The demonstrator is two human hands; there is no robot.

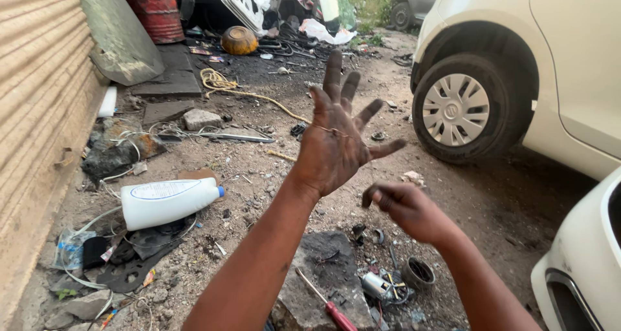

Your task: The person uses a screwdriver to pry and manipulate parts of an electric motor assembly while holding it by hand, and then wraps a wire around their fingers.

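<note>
My left hand (336, 134) is raised in the middle of the view, palm up, greasy fingers spread wide, with a thin bit of wire or thread lying across the palm. My right hand (406, 208) hovers just below and to its right, fingers curled loosely, nothing visibly held. Below the hands, on a flat dark stone (323, 266), lies a red-handled screwdriver (326, 302). Small metal parts (381, 286) and a black ring (418, 273) sit on the dirt beside it.
A white plastic bottle (169, 202) lies on its side at left among scrap and wires. A corrugated shutter (39, 111) lines the left edge. A white car's wheel (460, 108) stands at right, another white car's body (582, 266) at lower right. A yellow rope (226, 85) lies further back.
</note>
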